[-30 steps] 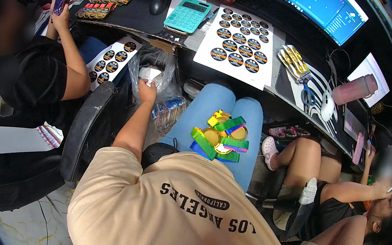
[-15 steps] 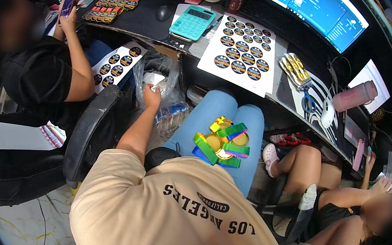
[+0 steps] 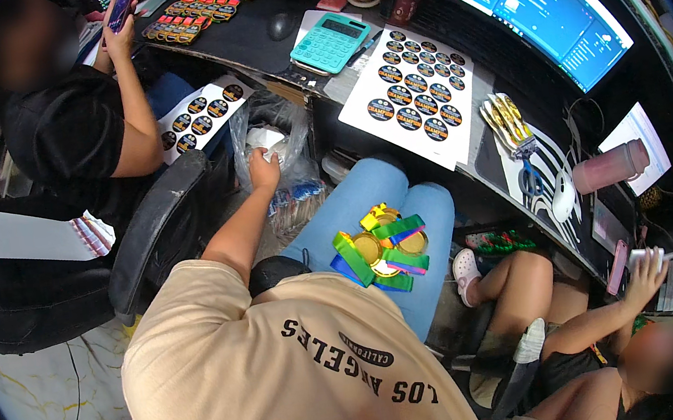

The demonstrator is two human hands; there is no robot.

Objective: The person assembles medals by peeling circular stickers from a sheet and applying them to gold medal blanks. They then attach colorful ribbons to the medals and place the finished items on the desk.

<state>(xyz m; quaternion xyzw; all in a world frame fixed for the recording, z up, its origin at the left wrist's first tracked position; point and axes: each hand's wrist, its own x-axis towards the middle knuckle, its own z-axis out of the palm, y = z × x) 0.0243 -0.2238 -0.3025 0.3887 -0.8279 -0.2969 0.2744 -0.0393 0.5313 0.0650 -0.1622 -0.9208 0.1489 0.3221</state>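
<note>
My left hand (image 3: 264, 168) reaches out to the left of my knees, at a clear plastic bag (image 3: 296, 146) beside the desk. Its fingers are closed on a crumpled white sheet, probably paper (image 3: 265, 138), at the bag's mouth. On my lap lie several gold medals (image 3: 368, 246) with green, blue and yellow ribbons (image 3: 399, 228), and no hand touches them. My right hand is out of view.
On the desk are a sheet of round stickers (image 3: 410, 89), a teal calculator (image 3: 331, 42), a black mouse (image 3: 281, 25), scissors (image 3: 529, 178), a white mouse (image 3: 562, 197) and a pink tumbler (image 3: 610, 167). A black chair (image 3: 158, 230) and co-worker (image 3: 65, 125) are left; another person (image 3: 571, 339) sits right.
My left hand stays at the bag, shifted only slightly. The co-worker at right has raised a hand holding a white item toward the desk. The patterned patch under the desk turned from red to green.
</note>
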